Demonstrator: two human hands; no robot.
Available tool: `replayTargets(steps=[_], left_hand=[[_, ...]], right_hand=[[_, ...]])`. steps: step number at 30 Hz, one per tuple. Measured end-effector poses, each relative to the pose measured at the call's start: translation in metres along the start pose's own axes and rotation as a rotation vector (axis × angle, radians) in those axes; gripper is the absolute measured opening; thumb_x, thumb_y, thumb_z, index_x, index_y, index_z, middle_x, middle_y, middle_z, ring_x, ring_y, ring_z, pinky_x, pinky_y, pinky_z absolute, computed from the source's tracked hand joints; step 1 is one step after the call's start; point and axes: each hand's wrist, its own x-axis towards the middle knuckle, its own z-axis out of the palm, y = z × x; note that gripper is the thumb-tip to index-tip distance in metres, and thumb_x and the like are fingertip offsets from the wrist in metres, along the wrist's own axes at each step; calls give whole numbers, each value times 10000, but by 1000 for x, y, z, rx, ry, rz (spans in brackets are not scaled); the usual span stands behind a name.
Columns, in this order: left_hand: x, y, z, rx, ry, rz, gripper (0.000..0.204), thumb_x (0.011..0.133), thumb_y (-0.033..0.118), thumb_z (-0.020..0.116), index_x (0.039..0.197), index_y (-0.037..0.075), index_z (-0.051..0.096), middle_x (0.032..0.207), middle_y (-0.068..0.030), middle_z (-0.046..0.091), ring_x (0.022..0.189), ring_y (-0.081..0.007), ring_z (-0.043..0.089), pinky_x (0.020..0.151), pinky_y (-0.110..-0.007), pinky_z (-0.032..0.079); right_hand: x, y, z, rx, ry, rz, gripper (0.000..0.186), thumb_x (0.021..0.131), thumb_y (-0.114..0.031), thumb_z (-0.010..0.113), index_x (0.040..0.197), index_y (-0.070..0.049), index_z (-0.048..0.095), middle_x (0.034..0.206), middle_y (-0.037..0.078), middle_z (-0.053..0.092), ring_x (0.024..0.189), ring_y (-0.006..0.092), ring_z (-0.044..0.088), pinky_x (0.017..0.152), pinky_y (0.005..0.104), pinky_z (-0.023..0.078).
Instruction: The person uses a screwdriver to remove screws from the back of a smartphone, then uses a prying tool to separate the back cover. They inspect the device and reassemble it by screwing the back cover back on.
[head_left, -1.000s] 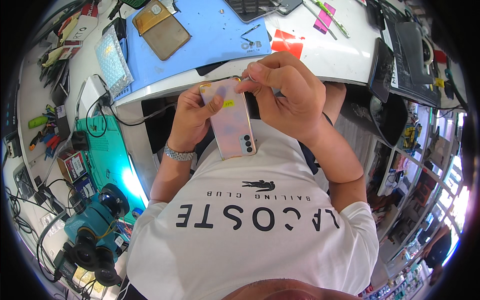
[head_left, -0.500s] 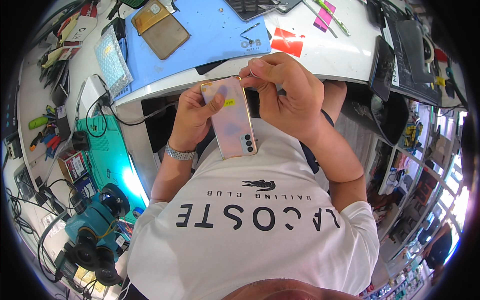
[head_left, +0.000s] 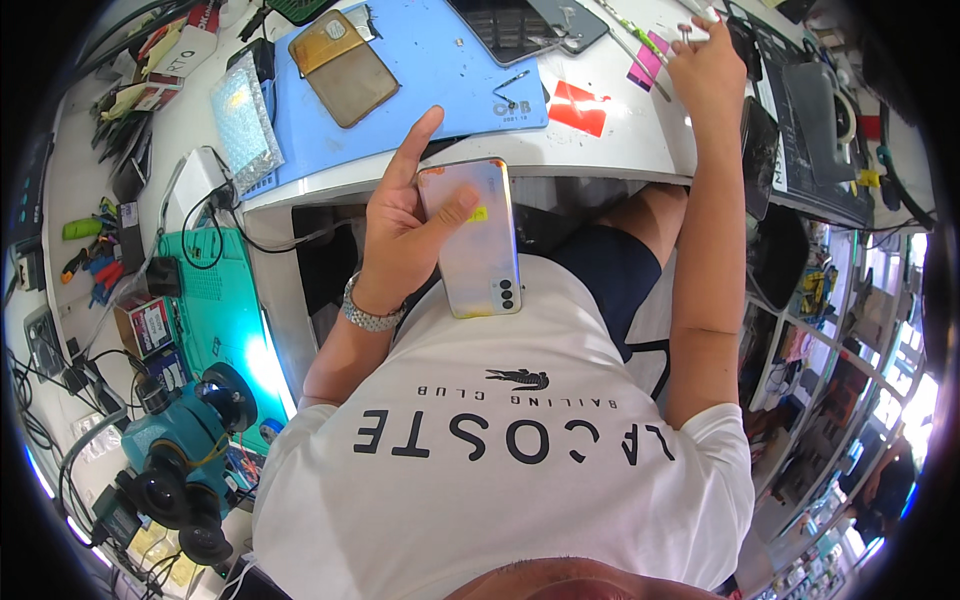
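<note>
My left hand [head_left: 395,225] holds a smartphone [head_left: 480,265] over my lap, its pale iridescent back turned up. The thumb lies across the back by a small yellow sticker [head_left: 477,214], while the index finger points away from the phone. At the phone's lower right corner sits a dark camera cluster [head_left: 505,294]. My right hand [head_left: 708,75] is stretched to the far right of the desk, fingers bent together around something small with a white tip, too small to make out. Close to it lie a pink card [head_left: 648,62] and a green patterned tool [head_left: 632,32].
A blue mat [head_left: 430,100] carries an amber phone case [head_left: 345,75] and a dark phone [head_left: 505,30]. A red card [head_left: 578,108] lies beside it. At left are bubble wrap [head_left: 246,125], a green mat [head_left: 215,300] and a teal microscope [head_left: 185,435]. A black device [head_left: 760,150] overhangs the right edge.
My right hand has left the phone's upper corner and swung to the far right of the desk. The phone stays in my left hand, whose index finger has straightened.
</note>
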Motion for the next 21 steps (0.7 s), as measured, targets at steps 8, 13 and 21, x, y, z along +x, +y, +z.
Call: replayTargets(steps=[8,13,21], left_hand=[[-2,0,2,282,-17,63,364,948,79,759,1276,-18,636,1079,-67,749,944,-57,649,835,-211,531],[4,-6,15,288,-27,106,274,1028,184,670,1207,-22,645,1043,-35,740,900,-34,617,784,-197,508],[0,-19,28,427,-2,453,435,1132,340,405,1127,-31,632,942,-70,715,831,-78,617,745,-221,496]], right_hand=[[-125,-86,-43,885,-294,-324,269,863,-49,792,1120,-34,717,1008,116,721,850,196,689,699,300,544],[-159,-95,-51,1003,-353,-316,154,844,-8,807,970,-7,719,839,97,665,631,169,636,596,284,517],[-170,-93,-55,1110,-255,-297,150,832,33,792,946,-23,713,806,90,645,661,170,626,597,278,497]])
